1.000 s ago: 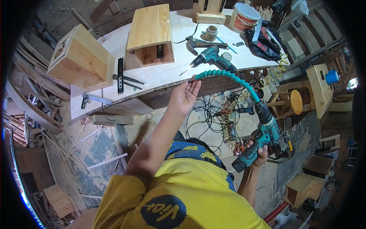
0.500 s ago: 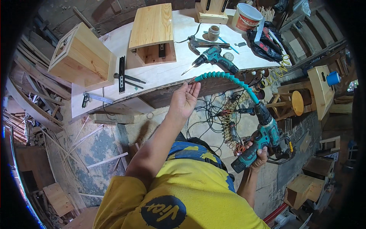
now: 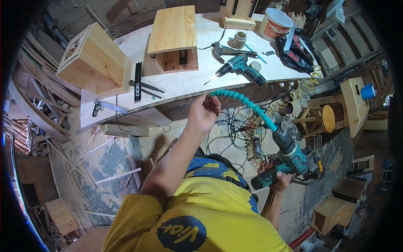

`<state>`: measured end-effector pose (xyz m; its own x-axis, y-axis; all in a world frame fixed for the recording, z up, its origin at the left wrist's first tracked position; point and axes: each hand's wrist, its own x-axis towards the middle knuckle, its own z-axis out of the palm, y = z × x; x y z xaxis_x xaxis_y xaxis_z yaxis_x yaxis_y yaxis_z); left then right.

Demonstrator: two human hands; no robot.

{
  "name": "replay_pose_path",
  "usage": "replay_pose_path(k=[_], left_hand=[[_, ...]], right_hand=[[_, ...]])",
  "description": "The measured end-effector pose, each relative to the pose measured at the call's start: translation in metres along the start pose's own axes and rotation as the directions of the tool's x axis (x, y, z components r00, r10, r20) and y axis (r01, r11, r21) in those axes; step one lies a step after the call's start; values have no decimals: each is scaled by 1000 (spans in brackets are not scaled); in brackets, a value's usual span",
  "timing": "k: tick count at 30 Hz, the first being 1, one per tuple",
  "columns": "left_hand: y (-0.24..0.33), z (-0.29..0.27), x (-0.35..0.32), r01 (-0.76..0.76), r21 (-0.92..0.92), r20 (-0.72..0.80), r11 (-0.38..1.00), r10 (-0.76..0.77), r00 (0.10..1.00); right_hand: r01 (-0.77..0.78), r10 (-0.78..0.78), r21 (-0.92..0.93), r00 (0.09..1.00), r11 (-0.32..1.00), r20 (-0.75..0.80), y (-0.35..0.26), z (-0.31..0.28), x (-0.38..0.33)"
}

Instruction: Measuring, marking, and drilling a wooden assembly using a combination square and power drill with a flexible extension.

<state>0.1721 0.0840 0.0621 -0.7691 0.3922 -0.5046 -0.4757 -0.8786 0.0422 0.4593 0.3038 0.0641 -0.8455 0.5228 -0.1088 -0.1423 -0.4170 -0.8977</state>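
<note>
My right hand [image 3: 280, 184] is wrapped round the grip of a teal and black cordless drill [image 3: 294, 160], which I hold in front of me below the bench edge. A teal flexible drill shaft [image 3: 254, 108] runs from its chuck and arches up and leftward. At the far end of the shaft, my left hand [image 3: 204, 112] pinches the tip between curled fingers, palm turned up. The tip itself is partly hidden by the fingers. Beyond the shaft, a second teal cordless drill [image 3: 240, 68] with a long bit lies on the white workbench [image 3: 176, 85], beside a hammer [image 3: 224, 51].
Two wooden boxes [image 3: 174, 31] [image 3: 95, 63] stand on the bench, near a black drawer slide [image 3: 137, 82] and a square [image 3: 110, 107]. A white bucket [image 3: 275, 24] and small jar [image 3: 239, 39] sit farther right. Tangled cables [image 3: 228, 126] and a coiled hose [image 3: 252, 145] hang below the bench.
The held drill and its flexible shaft have dropped a little lower and tilted. My left fingers have curled more round the shaft's tip. The whole view has shifted slightly.
</note>
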Motion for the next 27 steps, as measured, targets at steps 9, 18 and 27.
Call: replay_pose_path(k=[9, 18, 27], left_hand=[[19, -17, 10, -98, 130, -46, 987, 105, 993], [32, -27, 3, -347, 464, 53, 815, 365, 929], [78, -54, 62, -420, 821, 251, 387, 416, 874]], right_hand=[[91, -92, -94, 996, 991, -12, 5, 29, -11], [25, -24, -26, 1000, 999, 17, 19, 51, -11], [-75, 73, -135, 997, 988, -19, 51, 94, 21]])
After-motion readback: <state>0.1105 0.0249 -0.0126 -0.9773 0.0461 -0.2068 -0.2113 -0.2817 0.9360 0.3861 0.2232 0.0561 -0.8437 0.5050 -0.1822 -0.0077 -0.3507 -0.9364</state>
